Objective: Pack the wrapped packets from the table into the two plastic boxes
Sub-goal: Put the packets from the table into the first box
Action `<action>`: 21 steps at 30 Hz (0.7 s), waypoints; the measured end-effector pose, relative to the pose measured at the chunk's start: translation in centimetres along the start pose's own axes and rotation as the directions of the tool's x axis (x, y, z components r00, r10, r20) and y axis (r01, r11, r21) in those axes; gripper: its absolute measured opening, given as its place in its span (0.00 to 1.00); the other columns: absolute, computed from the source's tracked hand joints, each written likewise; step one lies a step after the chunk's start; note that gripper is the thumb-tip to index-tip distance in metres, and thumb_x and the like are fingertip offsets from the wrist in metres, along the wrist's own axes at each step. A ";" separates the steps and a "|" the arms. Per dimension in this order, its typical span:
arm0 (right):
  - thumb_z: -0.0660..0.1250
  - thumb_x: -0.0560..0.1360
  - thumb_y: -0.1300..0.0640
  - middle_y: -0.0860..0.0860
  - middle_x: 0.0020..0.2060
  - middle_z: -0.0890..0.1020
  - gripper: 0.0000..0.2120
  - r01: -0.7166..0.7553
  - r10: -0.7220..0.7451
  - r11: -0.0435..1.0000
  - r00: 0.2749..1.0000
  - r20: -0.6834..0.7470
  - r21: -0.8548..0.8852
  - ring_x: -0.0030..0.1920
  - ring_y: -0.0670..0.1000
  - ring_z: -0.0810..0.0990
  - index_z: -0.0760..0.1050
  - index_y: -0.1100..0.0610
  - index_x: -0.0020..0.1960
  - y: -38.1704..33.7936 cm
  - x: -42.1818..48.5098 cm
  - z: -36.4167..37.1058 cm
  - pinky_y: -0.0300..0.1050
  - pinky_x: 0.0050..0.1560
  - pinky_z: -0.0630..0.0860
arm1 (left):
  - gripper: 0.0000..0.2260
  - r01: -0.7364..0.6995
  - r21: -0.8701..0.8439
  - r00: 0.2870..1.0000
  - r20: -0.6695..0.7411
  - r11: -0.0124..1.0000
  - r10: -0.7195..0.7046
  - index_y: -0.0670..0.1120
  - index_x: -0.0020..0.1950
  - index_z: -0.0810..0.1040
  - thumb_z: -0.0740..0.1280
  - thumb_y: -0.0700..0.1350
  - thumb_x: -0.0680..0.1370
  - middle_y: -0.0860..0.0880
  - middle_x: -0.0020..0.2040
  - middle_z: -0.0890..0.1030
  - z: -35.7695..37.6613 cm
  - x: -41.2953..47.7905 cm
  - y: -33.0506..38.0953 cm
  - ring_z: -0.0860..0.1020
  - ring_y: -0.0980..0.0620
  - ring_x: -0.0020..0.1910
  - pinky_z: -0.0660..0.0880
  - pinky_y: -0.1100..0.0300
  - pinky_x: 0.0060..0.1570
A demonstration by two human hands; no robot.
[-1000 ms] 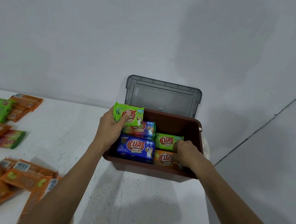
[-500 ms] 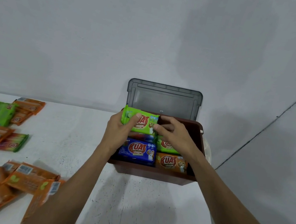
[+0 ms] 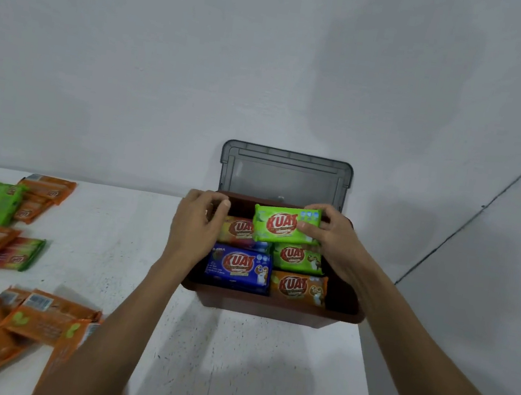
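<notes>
White speckled table (image 3: 229, 375) meets a grey wall (image 3: 172, 53)

A green packet (image 3: 285, 225) hovers above four packets (image 3: 238, 265) inside the brown box (image 3: 271, 309).

Bare pale room.
Grey-white wall (image 3: 137, 65) beyond the left hand (image 3: 197, 225), white speckled tabletop (image 3: 231, 359) beneath it; a dark seam (image 3: 483, 206) slants right of the right hand (image 3: 334, 240).
</notes>
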State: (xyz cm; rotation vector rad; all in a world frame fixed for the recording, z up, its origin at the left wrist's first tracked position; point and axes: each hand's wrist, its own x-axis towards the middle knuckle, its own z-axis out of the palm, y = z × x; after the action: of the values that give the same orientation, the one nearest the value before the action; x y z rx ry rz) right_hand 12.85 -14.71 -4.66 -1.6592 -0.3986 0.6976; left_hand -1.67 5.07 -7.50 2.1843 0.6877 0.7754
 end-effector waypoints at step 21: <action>0.66 0.78 0.62 0.60 0.52 0.79 0.16 -0.131 -0.128 0.650 0.952 -0.277 -0.748 0.44 0.56 0.78 0.63 0.60 0.62 4.6 1.7 0.6 0.50 0.41 0.77 | 0.12 0.050 0.136 0.990 0.120 0.989 -0.067 0.46 0.61 0.77 0.62 0.49 0.80 0.47 0.69 0.71 0.5 -0.7 -2.7 0.72 0.50 0.65 0.68 0.60 0.59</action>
State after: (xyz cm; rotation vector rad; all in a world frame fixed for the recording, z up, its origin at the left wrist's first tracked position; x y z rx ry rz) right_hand 13.17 -14.16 -9.57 -2.5398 -0.5030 0.2363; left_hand -2.43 6.06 -10.02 2.2992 0.7546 0.5718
